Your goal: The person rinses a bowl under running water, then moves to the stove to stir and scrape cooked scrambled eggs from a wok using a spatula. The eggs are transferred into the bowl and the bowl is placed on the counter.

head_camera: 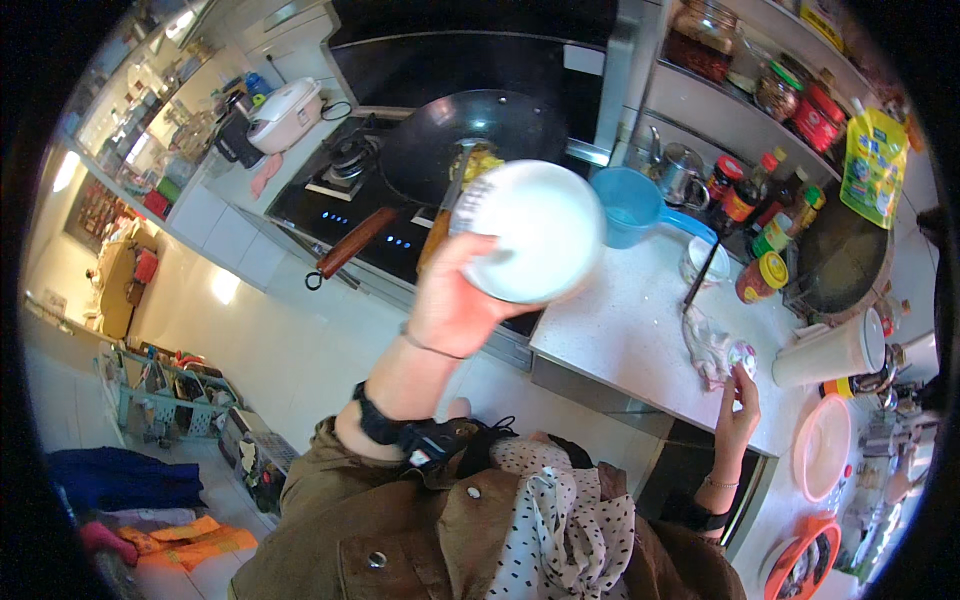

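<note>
My left hand point(457, 300) grips a white bowl point(536, 232) by its rim, its pale inside facing me. The bowl is motion-blurred, and dark marks show on its outer wall. Behind it, a black wok point(420, 150) with a wooden handle sits on the gas hob point(300, 202). Yellow food point(484, 166) lies in the wok, partly hidden by the bowl. At the right, my right hand point(741, 401) pinches a small round floral-patterned piece point(741, 357), its kind unclear. A crumpled pale cloth point(703, 349) lies beside it on the white counter point(600, 330).
A blue plastic dipper point(628, 214) stands right of the hob. Beyond it are a small bowl point(709, 264), a dark stick-like utensil point(702, 277), sauce bottles point(742, 199) and a red jar with a yellow lid point(762, 277). The wok handle point(360, 240) juts over the counter's front edge.
</note>
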A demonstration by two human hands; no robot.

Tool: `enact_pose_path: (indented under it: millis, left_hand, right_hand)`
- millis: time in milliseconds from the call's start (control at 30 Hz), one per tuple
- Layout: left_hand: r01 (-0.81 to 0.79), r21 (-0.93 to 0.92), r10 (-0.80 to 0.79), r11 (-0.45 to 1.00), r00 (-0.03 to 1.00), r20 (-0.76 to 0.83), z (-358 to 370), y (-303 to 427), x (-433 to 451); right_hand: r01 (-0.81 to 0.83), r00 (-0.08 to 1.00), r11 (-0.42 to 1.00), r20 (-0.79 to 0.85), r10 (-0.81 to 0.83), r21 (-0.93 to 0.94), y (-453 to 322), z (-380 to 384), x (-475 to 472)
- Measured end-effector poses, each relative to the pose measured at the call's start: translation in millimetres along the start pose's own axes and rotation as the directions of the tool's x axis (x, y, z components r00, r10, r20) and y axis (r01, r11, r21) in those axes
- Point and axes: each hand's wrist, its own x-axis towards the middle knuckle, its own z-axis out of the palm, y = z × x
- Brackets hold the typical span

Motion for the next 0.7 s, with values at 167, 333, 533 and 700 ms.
enact_pose_path:
  millis: [167, 333, 533, 700]
  left_hand:
    - [-0.424, 0.084, 0.433, 0.902, 0.886, -0.165, -64, 78, -43]
    - [-0.624, 0.16, 0.626, 0.765, 0.661, -0.413, -137, 133, -83]
    - [-0.691, 0.084, 0.623, 0.718, 0.584, -0.52, -220, 181, -107]
    - [-0.577, 0.017, 0.497, 0.816, 0.687, -0.53, -286, 210, -103]
  right_hand:
    - [0.169, 0.949, 0.983, 0.257, -0.182, 0.072, -66, 56, 40]
    - [0.32, 0.824, 0.93, 0.432, -0.367, 0.179, -150, 125, 58]
    - [0.366, 0.589, 0.925, 0.743, -0.316, 0.104, -209, 221, 26]
    - [0.15, 0.436, 0.982, 0.899, 0.039, -0.116, -236, 264, 4]
